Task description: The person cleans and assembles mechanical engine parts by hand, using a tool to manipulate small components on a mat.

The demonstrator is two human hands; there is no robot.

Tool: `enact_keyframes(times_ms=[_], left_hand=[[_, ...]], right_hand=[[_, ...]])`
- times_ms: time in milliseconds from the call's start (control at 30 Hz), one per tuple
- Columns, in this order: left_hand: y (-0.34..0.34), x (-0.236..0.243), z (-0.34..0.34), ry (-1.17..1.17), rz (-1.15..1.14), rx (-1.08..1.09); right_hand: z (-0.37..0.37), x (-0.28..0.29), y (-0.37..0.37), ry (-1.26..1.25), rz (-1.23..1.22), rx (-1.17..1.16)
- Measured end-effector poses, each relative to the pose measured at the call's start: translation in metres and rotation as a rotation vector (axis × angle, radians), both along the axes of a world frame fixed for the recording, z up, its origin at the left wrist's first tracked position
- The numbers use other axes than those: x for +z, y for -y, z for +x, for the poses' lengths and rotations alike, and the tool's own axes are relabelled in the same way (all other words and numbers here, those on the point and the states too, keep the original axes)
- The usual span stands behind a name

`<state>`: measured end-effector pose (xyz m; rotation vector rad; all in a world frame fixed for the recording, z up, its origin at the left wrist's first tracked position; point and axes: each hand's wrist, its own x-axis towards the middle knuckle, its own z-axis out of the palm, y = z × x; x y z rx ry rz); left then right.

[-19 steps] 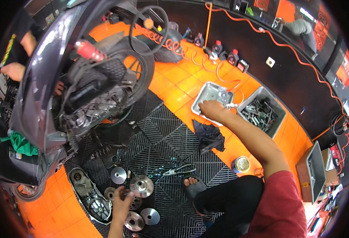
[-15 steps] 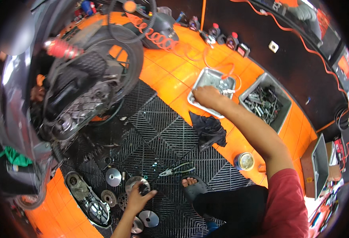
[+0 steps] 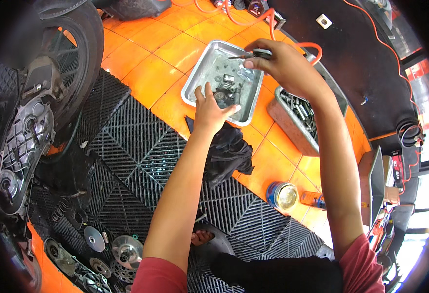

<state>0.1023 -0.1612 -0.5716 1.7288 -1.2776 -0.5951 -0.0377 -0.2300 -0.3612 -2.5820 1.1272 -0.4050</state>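
Note:
A shallow metal tray (image 3: 189,87) holds small washers, bolts and a dark round metal part (image 3: 220,97). My left hand (image 3: 211,113) reaches over its near side with fingers spread, close to that dark part; whether it touches it I cannot tell. Above the tray's right side, my right hand (image 3: 282,66) is closed around a dark tool with a thin shaft (image 3: 237,57), whose exact kind does not show. Just below the tray lies a crumpled black cloth (image 3: 226,154).
A deeper grey bin (image 3: 292,129) of metal parts stands right of the tray. An open round can (image 3: 282,196) and an orange can (image 3: 313,199) sit nearer me. At left are a scooter's rear wheel (image 3: 90,46) and exposed engine case (image 3: 21,141); discs (image 3: 94,238) lie below on the mat.
My left hand has left the discs on the mat and moved up to the tray. My right hand has risen to the tray's right side, now showing a dark tool. The view has shifted right.

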Motion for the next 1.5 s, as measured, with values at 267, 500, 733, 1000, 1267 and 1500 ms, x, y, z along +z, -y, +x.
enact_keyframes(times_ms=[267,500,733,1000,1267,1500], left_hand=[[-0.186,-0.018,0.032,-0.344,-0.027,0.056],[-0.414,0.017,0.072,-0.737,0.233,0.643],[-0.461,0.052,0.045,-0.446,0.378,0.331],[-0.453,0.086,0.038,-0.41,0.237,0.362],[-0.46,0.148,0.035,-0.416,-0.283,0.625],[-0.477,0.226,0.017,0.303,-0.773,0.607]], right_hand=[[-0.017,-0.069,-0.039,-0.028,0.136,0.029],[0.08,-0.085,-0.209,-0.306,0.518,0.795],[0.138,-0.047,-0.314,0.328,0.82,0.941],[0.164,0.034,-0.394,0.649,0.813,0.682],[0.156,0.115,-0.46,0.757,0.108,0.921],[0.141,0.203,-0.436,0.635,0.621,0.892]])
